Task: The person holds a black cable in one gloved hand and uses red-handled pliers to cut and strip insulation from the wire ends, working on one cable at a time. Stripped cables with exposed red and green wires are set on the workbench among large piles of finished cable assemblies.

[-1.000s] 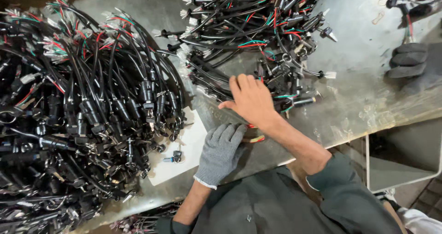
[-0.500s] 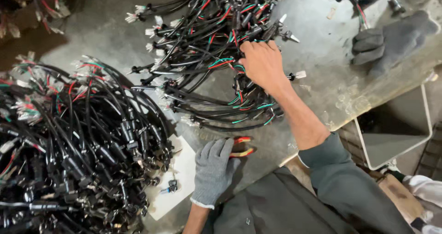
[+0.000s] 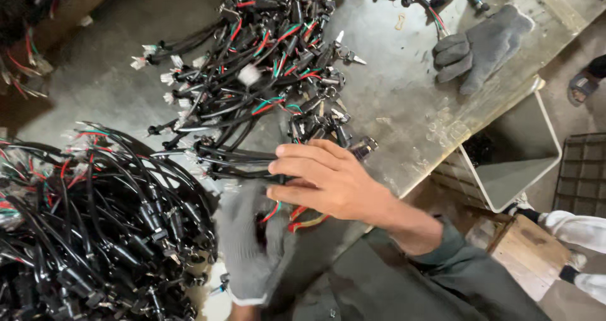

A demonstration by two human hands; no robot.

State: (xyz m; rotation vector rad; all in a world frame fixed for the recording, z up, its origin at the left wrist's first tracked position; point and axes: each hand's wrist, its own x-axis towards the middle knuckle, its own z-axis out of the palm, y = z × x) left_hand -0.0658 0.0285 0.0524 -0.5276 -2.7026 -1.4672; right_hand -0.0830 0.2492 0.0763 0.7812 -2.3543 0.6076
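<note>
While a large heap of black wire harnesses (image 3: 95, 232) is piled at the left edge of the metal table (image 3: 404, 94), a blurred left hand (image 3: 252, 245) in a grey glove is seen just right of it, at the near table edge. Red and green wire ends (image 3: 278, 210) are seen against its palm; whether the fingers are closed on them cannot be told. Above it, a second bundle of black harnesses (image 3: 265, 75) with red and green wires is spread over the table centre. The bare right hand (image 3: 328, 182) is placed at the near end of that bundle, fingers curled and pinched around a few black cables (image 3: 233, 163), above the gloved hand. Farther right, a spare grey glove (image 3: 486, 43) is laid flat on the table, well apart. A white bin (image 3: 517, 163) is seen beyond the table's right edge.
</note>
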